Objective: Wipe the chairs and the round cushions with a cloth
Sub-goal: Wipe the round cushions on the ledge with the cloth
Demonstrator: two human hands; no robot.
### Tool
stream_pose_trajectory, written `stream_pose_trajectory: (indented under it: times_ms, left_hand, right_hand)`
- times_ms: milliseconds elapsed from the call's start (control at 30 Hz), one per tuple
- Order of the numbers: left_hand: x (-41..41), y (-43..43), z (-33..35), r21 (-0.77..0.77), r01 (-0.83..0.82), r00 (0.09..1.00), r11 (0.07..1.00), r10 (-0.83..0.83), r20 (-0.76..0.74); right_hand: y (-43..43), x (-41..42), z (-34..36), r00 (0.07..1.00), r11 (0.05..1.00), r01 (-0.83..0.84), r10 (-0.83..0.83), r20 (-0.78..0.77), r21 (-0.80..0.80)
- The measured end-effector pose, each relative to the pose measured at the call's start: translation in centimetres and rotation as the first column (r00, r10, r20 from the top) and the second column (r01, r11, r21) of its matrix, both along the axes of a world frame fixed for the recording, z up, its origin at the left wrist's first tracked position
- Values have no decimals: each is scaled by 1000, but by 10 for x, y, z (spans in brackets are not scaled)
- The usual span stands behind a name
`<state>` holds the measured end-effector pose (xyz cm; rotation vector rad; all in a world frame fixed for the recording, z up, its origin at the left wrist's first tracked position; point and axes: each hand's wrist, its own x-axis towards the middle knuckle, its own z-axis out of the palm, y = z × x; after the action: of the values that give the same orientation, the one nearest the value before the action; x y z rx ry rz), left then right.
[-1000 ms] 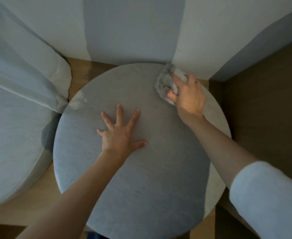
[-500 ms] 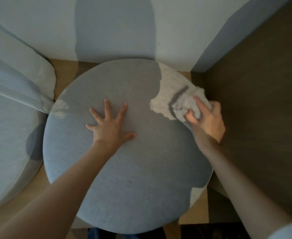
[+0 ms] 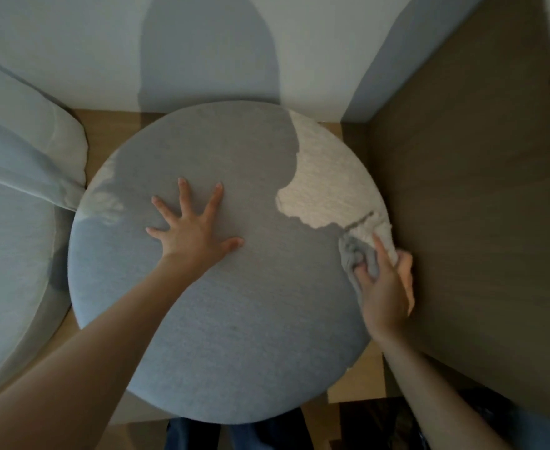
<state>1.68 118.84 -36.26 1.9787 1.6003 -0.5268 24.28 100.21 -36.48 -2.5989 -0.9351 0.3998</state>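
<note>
A grey round cushion (image 3: 221,319) fills the middle of the head view, lying on a wooden bench (image 3: 354,384). My left hand (image 3: 192,232) lies flat on the cushion's middle with its fingers spread. At the cushion's right edge my right hand (image 3: 387,287) grips a crumpled pale cloth (image 3: 361,245) and presses it against the fabric. A patch of sunlight falls on the cushion's upper right part.
A second grey round cushion (image 3: 7,271) lies at the left, with a pale cushion (image 3: 49,131) leaning above it. A white wall (image 3: 72,43) runs behind. A dark brown panel (image 3: 478,206) stands close along the right side.
My right hand has swept the cloth clockwise along the cushion's rim, from the far top edge down to the right edge. The left hand has stayed flat on the middle.
</note>
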Motion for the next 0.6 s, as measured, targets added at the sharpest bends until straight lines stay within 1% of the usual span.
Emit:
stream_pose_trajectory:
  times_ms: [67,133,200,300,333,433,467,500,600]
  left_hand:
    - [1,-1,1,-5,-21,1000,1000,21,4]
    - [3,-1,3,-13,-45,999,999,46,10]
    - [5,-1,4,-17,-64,998,998,64,16]
    - [5,-7,3,11,-97,994,995,96,51]
    - [4,-12,3,30,-112,992,993,110,66]
    - [7,-30,2,72,-165,981,984,156,118]
    - [9,-36,2,77,-186,976,979,175,133]
    - [12,-41,2,78,-208,970,975,196,141]
    - [19,-46,2,56,-256,960,965,247,136]
  right_hand:
    - [-30,-15,7,998,1000,6,-6,-57,-1]
    - [-41,-22,14,998,1000,-17,16,-61,-5]
    - [-30,-18,20,1000,999,-28,28,5,33]
    - [19,2,22,988,992,-68,52,142,106]
    - [41,12,21,987,992,-86,73,146,88]
    - [84,35,9,976,980,-156,173,130,-126]
    - [87,39,4,978,973,-166,184,103,-163]
    - [85,41,0,982,975,-162,174,74,-151]
    - [56,33,-9,991,992,-126,126,37,7]
